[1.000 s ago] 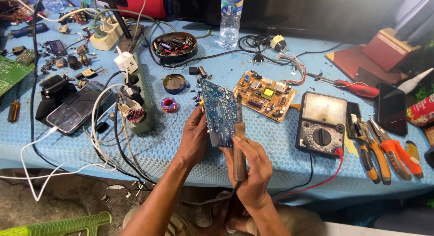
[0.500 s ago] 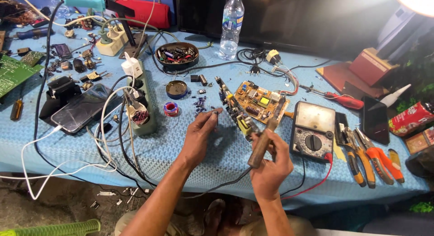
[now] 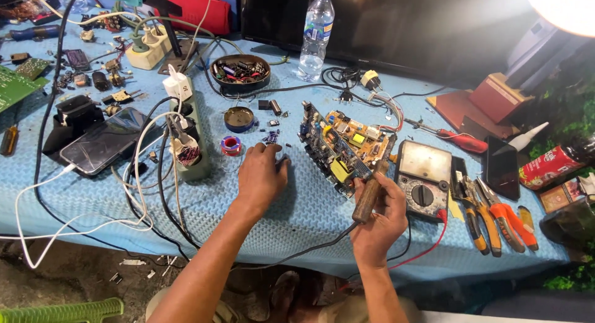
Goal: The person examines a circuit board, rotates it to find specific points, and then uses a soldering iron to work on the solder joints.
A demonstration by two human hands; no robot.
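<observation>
Near the centre of the frame a circuit board, yellow-brown and crowded with components, lies on the counter, whose blue cover has a woven, waffled texture. The right hand has its fingers wrapped around the worn wooden handle of a soldering iron, its tip up against the board's lower right edge. The left hand rests palm down just left of the board, fingers curled narrow over small loose parts; whether it grips any cannot be told. Right of the board sits a grey analogue multimeter, then orange-handled pliers. At far right lies a red cylindrical can with a label. A clear plastic bottle stands at top centre.
</observation>
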